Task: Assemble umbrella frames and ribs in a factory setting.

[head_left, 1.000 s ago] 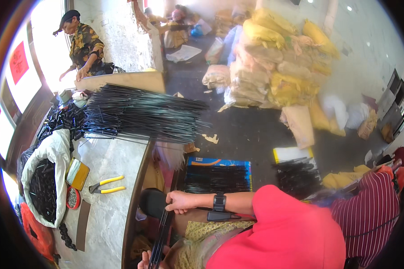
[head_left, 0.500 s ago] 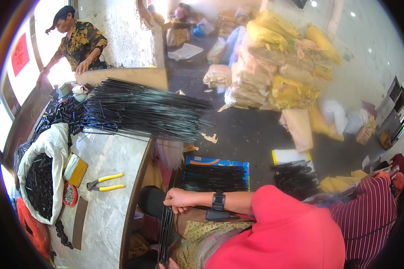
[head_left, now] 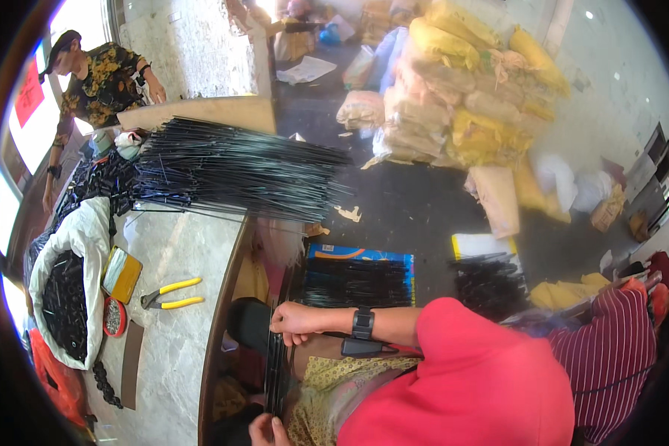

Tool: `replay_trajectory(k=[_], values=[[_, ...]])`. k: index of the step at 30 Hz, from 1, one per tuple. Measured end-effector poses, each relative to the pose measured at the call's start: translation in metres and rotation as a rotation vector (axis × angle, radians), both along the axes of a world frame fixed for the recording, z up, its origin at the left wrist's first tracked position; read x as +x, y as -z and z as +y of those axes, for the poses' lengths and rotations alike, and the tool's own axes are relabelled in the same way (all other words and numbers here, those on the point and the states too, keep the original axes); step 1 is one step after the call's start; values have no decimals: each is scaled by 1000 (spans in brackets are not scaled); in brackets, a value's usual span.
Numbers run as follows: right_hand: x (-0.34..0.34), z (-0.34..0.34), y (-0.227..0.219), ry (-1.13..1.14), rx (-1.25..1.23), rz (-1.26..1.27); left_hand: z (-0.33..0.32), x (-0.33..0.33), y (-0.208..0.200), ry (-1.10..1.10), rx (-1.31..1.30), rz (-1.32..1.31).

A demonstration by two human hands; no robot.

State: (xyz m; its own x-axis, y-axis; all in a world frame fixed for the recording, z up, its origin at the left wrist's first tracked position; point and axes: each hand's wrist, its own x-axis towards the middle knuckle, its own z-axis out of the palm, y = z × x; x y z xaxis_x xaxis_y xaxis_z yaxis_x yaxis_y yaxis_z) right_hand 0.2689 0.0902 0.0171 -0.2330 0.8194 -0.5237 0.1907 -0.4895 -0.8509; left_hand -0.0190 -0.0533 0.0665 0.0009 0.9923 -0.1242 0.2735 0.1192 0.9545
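Note:
A narrow bundle of thin black rods (head_left: 276,375) lies across my lap, beside the table edge. My right hand (head_left: 296,321), with a black watch on the wrist, is closed around its upper part. At the lower end, my left hand (head_left: 270,430) pinches the rods between thumb and fingers; the frame's lower edge cuts part of it off. Patterned yellow cloth (head_left: 327,375) covers my lap next to the bundle. Just beyond my right forearm, more black rods (head_left: 357,282) lie on a blue printed sheet (head_left: 401,260).
On the marble-look table (head_left: 167,357) are yellow-handled pliers (head_left: 172,293), a red dish of small metal parts (head_left: 114,317), a white sack of black pieces (head_left: 65,312) and a large rod pile (head_left: 238,171). A person (head_left: 100,82) stands behind. Stacked sacks (head_left: 453,104) fill the back.
My left hand has moved up and further into view at the rods' lower end. My right hand keeps its hold. The person at the far left has lowered an arm and shifted left.

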Motion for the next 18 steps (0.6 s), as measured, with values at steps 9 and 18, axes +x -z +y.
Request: replay_trajectory(k=[9, 18], values=[[3, -14, -9, 0, 71, 1, 62, 5, 47, 415, -168, 74], [5, -13, 5, -3, 105, 9, 63, 27, -4, 378, -452, -17]])
